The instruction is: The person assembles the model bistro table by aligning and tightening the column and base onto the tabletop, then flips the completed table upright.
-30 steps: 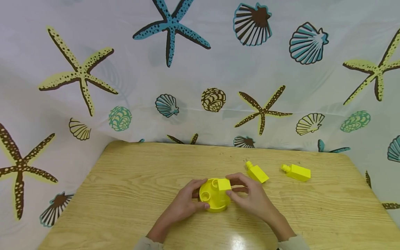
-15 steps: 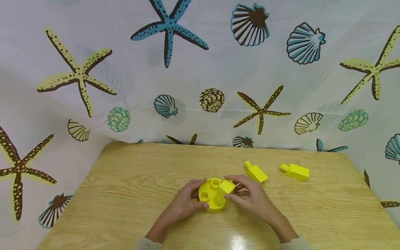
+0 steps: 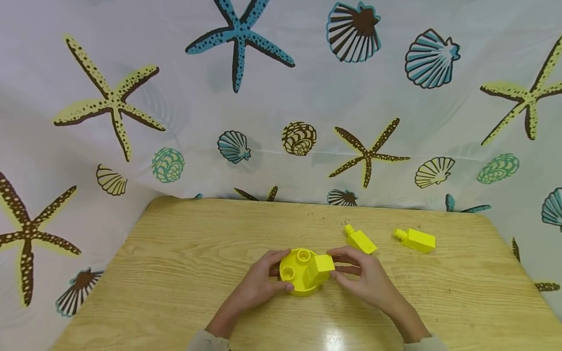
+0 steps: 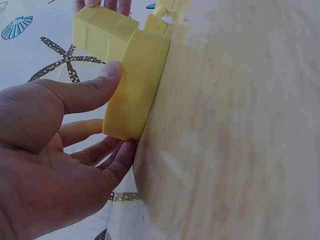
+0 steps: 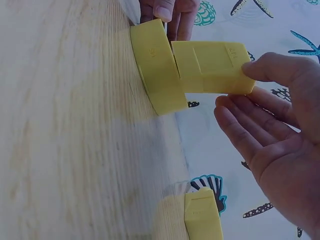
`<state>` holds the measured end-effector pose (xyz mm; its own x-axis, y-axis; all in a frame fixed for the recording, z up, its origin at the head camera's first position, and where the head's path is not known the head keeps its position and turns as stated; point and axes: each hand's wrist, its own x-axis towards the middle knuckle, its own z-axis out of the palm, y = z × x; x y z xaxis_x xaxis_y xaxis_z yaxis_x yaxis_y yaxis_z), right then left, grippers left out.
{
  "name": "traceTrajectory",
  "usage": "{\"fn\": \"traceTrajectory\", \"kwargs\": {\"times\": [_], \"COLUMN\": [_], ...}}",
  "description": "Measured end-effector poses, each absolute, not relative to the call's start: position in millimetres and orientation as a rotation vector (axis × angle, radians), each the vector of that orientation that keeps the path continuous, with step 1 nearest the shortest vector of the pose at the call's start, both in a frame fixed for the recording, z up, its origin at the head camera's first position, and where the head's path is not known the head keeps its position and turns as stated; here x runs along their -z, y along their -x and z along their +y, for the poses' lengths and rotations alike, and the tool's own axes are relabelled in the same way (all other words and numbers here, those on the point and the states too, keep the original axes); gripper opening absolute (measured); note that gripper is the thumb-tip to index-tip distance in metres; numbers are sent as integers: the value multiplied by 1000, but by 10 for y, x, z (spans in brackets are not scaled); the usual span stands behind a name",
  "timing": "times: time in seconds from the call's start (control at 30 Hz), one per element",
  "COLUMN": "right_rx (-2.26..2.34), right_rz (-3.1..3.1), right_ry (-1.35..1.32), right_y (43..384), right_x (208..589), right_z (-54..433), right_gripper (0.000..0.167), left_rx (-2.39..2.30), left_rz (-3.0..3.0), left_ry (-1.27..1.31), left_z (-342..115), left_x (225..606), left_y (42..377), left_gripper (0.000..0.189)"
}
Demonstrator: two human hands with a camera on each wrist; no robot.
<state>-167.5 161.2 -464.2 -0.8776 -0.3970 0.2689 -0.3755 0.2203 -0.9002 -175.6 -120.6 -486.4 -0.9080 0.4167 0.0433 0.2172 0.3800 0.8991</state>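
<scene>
1 block (image 3: 319, 271), bottom hidden (seemingly inside disc (image 3: 303, 293))

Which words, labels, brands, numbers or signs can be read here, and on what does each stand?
Nothing can be read clearly enough to quote.
Round yellow base: small mark on its side, too blurred to read.
Yellow block in the right hand: small mark near its outer end, too blurred.
Loose yellow block, bottom of the right wrist view: faint mark, too small.
Patterned fabric: pictures only, no lettering visible.
</scene>
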Motion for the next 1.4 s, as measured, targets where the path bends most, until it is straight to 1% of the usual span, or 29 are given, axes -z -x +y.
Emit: {"fn": "traceTrajectory", "kwargs": {"times": [0.2,0.3,0.53,0.97,1.4], "right_rx": [1820,1831,1767,1736,1739], "right_rz": [2408,2399,2433,2403,2327], "right_ry": [734,746,869,944,904], "right_y": [1680,1682,1685,1675,1634], "right_x": [4620,4620,4640,4676,4737], "right_z": [1608,1592,1537,1539,1482], "right_gripper": [34,36,49,48,50], "left_rx": [-1554,-1561,-1564,-1561,-1534], "left_rz": [2448,2449,2459,2460,2477], "left_ry": [-574,-572,-584,-582,-548], "left_z": [-1208,-1207,-1213,-1209,-1207], "left_x": [4857,4858,4858,4858,4861], "left_y": [1758,1764,1762,1755,1755], "left_gripper": [76,77,76,75,76]}}
